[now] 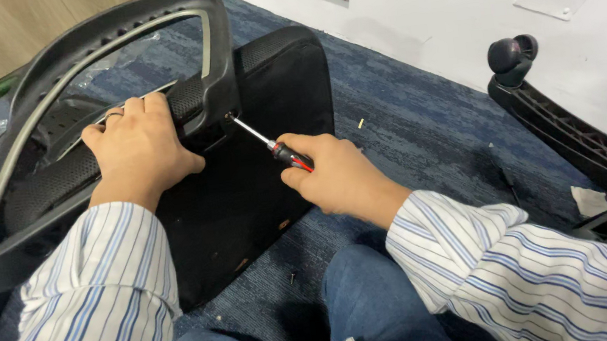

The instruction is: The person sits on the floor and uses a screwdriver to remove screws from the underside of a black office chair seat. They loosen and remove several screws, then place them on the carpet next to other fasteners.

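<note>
We have our right hand [339,178] wrapped shut around the red and black handle of a screwdriver [277,149]. Its metal shaft runs up and to the left from our fist, and its tip meets a screw hole [229,116] at the lower corner of the chair back frame [217,47]. That line is the relation that matters here: the long axis of the tool points away from our right knuckles, slanting toward the frame, and the tip sits right at the hole rather than beside it. We cannot make out the screw head itself; it is too small and partly in shadow.

Our left hand [137,147] lies just across the shaft from the right one, palm down and fingers curled over the lower crossbar of the frame, pressing it in a firm grasp. A ring shows on one finger. It is the nearer of the two hands to the hole, just to the left of it.

Under both hands the black seat cushion [245,192] stands on its edge on the blue carpet [404,121]. Well to the right of our right hand lies the chair base [583,154] with a castor wheel [511,55] sticking up.

Both wrists come in low, striped sleeves reaching forward over our knees.
</note>
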